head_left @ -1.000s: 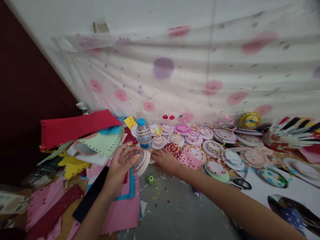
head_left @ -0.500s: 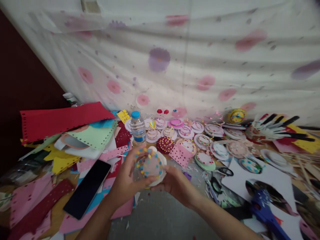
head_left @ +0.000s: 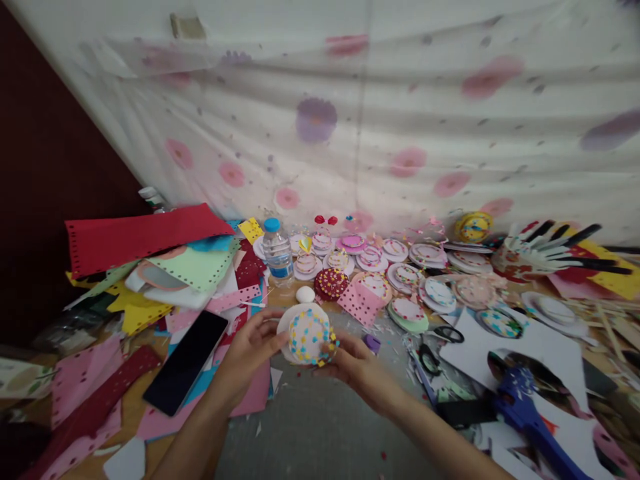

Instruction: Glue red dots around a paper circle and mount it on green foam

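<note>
A small white paper hat (head_left: 306,337), dotted with yellow and blue beads in a ring, is held above the grey work mat (head_left: 320,427). My left hand (head_left: 257,347) grips its pale brim at the left, thumb in front. From the right, my right hand (head_left: 353,360) pinches the beaded edge. Just behind the hat lies a white egg-shaped piece (head_left: 305,294). Beyond that sit a dark red dotted hat (head_left: 332,284) and a pink dotted paper square (head_left: 359,303).
Several decorated hats (head_left: 373,259) line the back. A water bottle (head_left: 277,253) stands there. Left are a phone (head_left: 186,362) and coloured sheets (head_left: 145,237); right are scissors (head_left: 429,360), a blue glue gun (head_left: 525,407) and a jar of markers (head_left: 523,253).
The hat has been turned, so its beaded ring now faces right and its plain brim shows at left. My left hand has shifted from over the beads to the brim. The egg-shaped piece is now visible.
</note>
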A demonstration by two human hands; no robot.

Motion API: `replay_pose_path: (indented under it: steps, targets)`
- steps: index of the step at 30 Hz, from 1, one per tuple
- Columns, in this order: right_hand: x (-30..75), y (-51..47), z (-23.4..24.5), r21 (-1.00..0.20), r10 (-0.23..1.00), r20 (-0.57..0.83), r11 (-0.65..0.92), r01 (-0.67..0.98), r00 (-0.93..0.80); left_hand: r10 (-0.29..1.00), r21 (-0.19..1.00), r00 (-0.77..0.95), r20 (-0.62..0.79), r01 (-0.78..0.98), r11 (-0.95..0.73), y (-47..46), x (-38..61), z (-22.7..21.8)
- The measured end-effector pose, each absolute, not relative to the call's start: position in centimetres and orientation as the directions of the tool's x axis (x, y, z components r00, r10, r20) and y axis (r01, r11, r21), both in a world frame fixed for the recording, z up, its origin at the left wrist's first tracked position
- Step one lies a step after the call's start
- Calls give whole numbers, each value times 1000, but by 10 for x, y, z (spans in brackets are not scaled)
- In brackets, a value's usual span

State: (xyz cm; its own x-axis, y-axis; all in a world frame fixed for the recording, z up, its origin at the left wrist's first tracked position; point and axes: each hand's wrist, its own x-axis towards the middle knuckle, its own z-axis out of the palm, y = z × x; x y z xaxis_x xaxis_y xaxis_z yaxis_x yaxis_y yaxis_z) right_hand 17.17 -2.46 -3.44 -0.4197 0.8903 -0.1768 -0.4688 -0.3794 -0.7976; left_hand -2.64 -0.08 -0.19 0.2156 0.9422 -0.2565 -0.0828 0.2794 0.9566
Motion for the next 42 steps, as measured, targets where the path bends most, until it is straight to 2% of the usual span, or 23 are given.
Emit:
replay_pose_path:
  steps: [5,11,16,21,25,28,30,33,34,36,38,42]
  targets:
    - [174,-28,-34,-853,881,-157,-349,-389,-446,953,981,249,-172,-45,189,-6,-25,0]
    - [179,-34,-36,-904,925,-133,-260,-338,-356,949,995,309,-71,86,46,-16,-21,-5]
    - [179,-39,-42,-931,940,-69,-181,-317,-335,962,985,272,1,165,-48,-26,-19,-6]
    - [177,-44,-50,-941,954,-56,-149,-305,-296,964,982,260,53,164,-98,-29,-19,-7]
    - [176,-44,-52,-939,946,-49,-153,-307,-321,964,992,263,34,111,-66,-27,-19,-12]
    - [172,-41,-47,-933,931,-115,-221,-284,-345,965,999,261,-34,46,22,-18,-22,-15]
    - [170,-40,-43,-907,905,-185,-308,-288,-383,976,994,185,-111,9,111,-6,-30,-18]
    - [172,-46,-42,-829,853,-276,-444,-340,-442,983,985,-62,-175,-20,174,22,-50,-26]
    - [174,-49,-44,-807,846,-298,-470,-356,-443,979,988,-137,-152,15,156,32,-57,-30]
    - [180,-59,-50,-794,854,-312,-474,-380,-416,982,974,-176,-71,199,106,51,-69,-41]
    - [188,-69,-56,-799,877,-298,-445,-404,-376,987,930,-163,12,364,49,66,-74,-52]
    - [207,-88,-55,-810,910,-298,-401,-428,-288,987,861,-131,94,509,-15,77,-61,-72]
